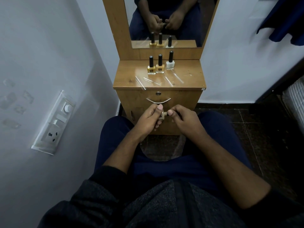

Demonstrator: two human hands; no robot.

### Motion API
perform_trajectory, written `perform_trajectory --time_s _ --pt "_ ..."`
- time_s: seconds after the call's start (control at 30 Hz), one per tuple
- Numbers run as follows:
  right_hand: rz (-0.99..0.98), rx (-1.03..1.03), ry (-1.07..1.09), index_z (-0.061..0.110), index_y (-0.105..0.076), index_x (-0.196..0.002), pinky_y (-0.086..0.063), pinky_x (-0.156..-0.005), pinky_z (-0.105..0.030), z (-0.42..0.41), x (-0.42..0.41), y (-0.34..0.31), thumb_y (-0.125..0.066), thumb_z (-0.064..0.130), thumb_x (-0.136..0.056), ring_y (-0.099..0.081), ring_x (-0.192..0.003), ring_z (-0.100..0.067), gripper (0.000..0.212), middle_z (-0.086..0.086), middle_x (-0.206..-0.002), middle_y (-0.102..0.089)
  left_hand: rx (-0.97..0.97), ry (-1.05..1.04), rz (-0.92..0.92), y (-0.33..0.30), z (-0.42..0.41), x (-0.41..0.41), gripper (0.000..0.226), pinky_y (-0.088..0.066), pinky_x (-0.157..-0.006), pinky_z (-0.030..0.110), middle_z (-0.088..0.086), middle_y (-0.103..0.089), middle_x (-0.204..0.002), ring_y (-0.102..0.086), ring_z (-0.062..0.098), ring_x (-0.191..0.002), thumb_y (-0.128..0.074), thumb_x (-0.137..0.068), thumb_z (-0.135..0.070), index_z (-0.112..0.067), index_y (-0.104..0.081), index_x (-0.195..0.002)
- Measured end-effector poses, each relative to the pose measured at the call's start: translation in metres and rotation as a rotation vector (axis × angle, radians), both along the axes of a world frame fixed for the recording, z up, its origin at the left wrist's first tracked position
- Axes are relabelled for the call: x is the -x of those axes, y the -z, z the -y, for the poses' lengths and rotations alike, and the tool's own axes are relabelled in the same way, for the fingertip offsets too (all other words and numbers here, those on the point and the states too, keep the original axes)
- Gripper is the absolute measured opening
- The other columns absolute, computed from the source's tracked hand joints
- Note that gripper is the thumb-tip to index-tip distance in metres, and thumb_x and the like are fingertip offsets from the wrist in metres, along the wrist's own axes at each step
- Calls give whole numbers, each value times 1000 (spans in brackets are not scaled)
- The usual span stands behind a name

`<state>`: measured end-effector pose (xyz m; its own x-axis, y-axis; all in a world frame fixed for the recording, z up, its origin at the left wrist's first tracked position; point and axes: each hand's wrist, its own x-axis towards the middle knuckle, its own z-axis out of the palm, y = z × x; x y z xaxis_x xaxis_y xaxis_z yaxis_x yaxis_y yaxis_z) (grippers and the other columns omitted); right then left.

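The left hand (148, 120) is gripping one beige bottle (162, 114) above the knees, just in front of the dresser (189, 76), while the right hand (184, 120) is pinching its top end, and two yellow bottles (151, 67) and one white bottle (170, 64) are standing in a row on the dresser top.

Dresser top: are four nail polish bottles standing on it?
No, three bottles stand on the dresser top; the left hand holds a fourth bottle.
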<state>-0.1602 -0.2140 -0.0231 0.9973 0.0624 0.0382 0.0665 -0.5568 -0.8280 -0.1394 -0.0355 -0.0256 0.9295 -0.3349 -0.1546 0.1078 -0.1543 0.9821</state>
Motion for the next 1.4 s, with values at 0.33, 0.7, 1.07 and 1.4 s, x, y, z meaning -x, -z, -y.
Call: perform_trajectory --time_s 0.33,0.7,1.07,1.4 --pt "72 -71 -22 21 -70 -106 -47 -76 -11 3 -2 -4 -70 21 -97 -63 -94 2 9 13 -98 -70 5 -12 -21 0 0 -2 32 -40 -57 27 -2 -51 -67 -48 11 -60 -38 -111 -44 -24 -54 -93" --pt "166 -167 54 17 -69 -112 -51 -85 -15 5 -1 -7 -72 16 -95 -65 -105 -2 17 9 -109 -70 85 -89 -65 -7 -1 -3 39 -40 -58 29 0 -51 -67 -47 11 -60 -38 -109 -53 -18 -55 -102" --pt "166 -221 112 20 -68 -113 -49 -81 -10 3 3 -14 -70 19 -98 -63 -103 2 15 13 -107 -70 115 -158 -108 -8 -1 -3 53 -40 -60 29 -5 -55 -69 -49 9 -63 -39 -108 -53 -6 -56 -125" --pt "213 -238 143 20 -68 -111 -48 -77 -9 2 5 -21 -68 19 -99 -63 -101 2 13 12 -106 -69 162 -196 -121 -10 -2 -4 39 -41 -60 29 -3 -55 -70 -50 9 -63 -38 -109 -53 -20 -57 -106"
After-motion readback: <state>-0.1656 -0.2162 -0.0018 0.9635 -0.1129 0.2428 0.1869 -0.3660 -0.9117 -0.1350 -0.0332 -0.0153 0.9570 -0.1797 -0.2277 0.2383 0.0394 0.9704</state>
